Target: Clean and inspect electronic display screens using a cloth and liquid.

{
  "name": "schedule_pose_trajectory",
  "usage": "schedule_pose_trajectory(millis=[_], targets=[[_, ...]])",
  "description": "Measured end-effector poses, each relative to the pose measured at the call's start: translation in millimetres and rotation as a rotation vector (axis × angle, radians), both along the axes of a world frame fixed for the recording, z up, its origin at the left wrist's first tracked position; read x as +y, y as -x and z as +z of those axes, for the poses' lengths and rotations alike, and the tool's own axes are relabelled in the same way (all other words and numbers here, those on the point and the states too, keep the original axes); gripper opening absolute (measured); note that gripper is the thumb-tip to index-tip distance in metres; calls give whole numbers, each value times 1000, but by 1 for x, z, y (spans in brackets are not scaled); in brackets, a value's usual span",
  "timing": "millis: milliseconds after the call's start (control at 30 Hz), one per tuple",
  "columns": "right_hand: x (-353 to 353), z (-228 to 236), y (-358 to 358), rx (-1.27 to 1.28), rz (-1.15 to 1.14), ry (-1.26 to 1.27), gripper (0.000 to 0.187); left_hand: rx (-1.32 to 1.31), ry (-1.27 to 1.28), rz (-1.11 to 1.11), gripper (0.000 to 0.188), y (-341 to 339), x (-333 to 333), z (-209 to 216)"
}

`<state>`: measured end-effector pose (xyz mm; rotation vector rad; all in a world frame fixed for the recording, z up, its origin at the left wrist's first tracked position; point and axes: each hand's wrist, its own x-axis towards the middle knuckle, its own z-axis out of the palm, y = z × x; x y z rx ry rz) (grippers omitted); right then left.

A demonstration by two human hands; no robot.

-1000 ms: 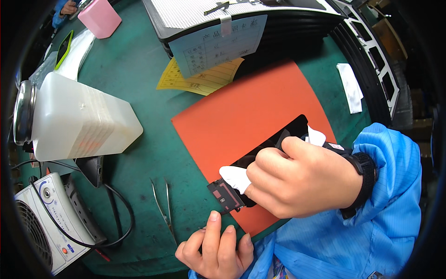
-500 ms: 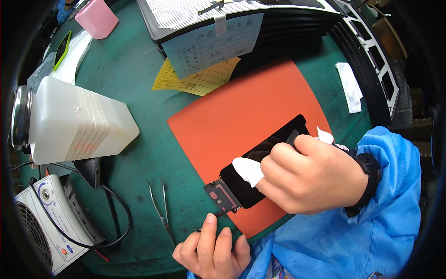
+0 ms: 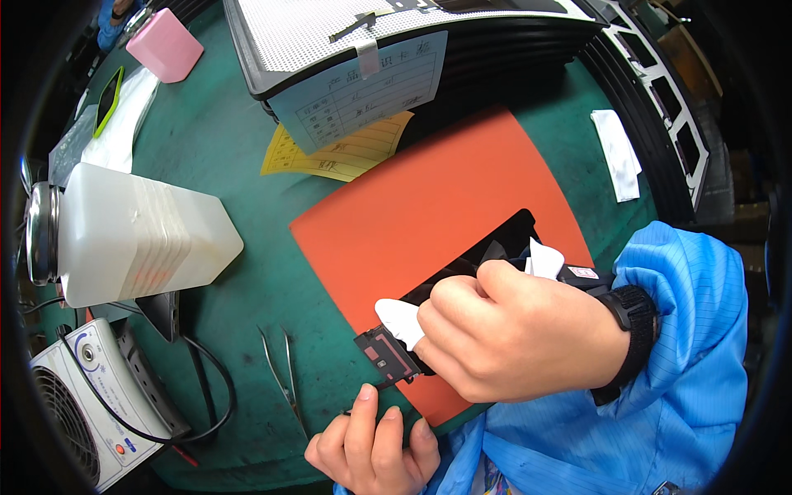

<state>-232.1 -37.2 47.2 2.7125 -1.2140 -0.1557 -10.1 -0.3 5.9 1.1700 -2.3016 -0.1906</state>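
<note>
My right hand (image 3: 511,338) is closed on a white wiping cloth (image 3: 399,320), pressed to a glossy black display panel (image 3: 470,262). Part of the cloth sticks out above the knuckles, and the hand covers much of the panel. A small dark circuit strip with pinkish patches (image 3: 384,353) is attached at the panel's lower-left end. From it a thin black flex tail (image 3: 389,383) runs to my left hand (image 3: 375,450), whose curled fingers appear to hold it by the index fingertip. Under the panel lies an orange mat (image 3: 437,198).
Tweezers (image 3: 285,375) lie left of the mat. Farther left are a whitish bottle (image 3: 157,235) on its side and a fan unit (image 3: 99,404) with a looping black cable. Black trays (image 3: 511,45) with blue and yellow cards stand behind. A folded white cloth (image 3: 616,155) lies right.
My right hand and the cloth have slid down and left along the panel, toward the circuit strip. My left hand has stayed nearly in place. The whole view has shifted slightly.
</note>
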Motion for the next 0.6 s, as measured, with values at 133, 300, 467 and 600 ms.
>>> schedule_pose_trajectory(millis=[133,300,467,600], targets=[[3,7,10,57,-37,-23,20,1,2,9,27,-2,1,-1],[7,3,10,63,-60,38,20,3,6,-3,27,-1,1,0],[0,-2,-5,40,-4,23,20,15,-4,1,27,-2,1,-2],[3,5,7,72,-45,-7,19,18,-2,10,28,-2,1,-2]])
